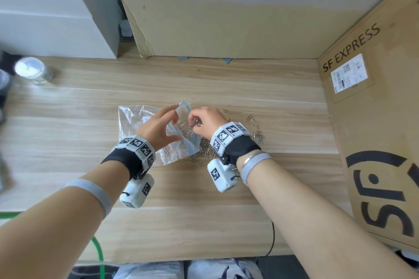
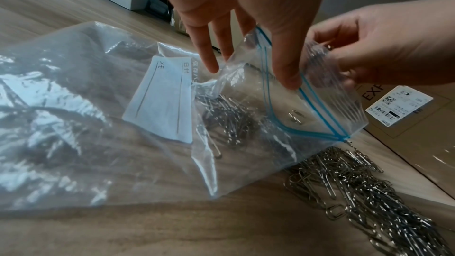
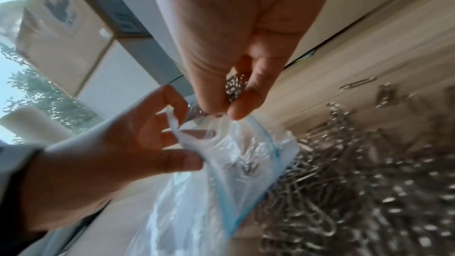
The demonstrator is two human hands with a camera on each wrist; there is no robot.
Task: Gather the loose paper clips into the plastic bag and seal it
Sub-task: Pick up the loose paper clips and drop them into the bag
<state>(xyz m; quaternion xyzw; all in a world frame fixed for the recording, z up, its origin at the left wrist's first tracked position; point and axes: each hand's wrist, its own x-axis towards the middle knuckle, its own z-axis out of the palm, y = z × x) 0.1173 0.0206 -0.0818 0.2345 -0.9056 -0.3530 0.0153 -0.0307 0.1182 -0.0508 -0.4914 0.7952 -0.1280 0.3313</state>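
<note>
A clear zip plastic bag (image 1: 133, 120) with a blue seal strip lies on the wooden table (image 1: 204, 210), its mouth facing right. My left hand (image 1: 169, 123) pinches the bag's upper lip (image 2: 268, 50) between thumb and fingers and lifts it, so the mouth gapes. My right hand (image 1: 197, 121) grips a small bunch of paper clips (image 3: 235, 87) right at that mouth. Several clips (image 2: 229, 118) lie inside the bag beside its white label. A large loose pile of paper clips (image 1: 204, 154) rests on the table just below the mouth, partly under my right wrist.
More scattered clips (image 1: 256, 129) lie right of my right hand. An SF Express cardboard box (image 1: 374, 120) walls the right side; another carton (image 1: 226, 29) stands behind. A clear jar with a white lid (image 1: 34, 70) sits far left. A black cable (image 1: 273, 233) hangs at the front edge.
</note>
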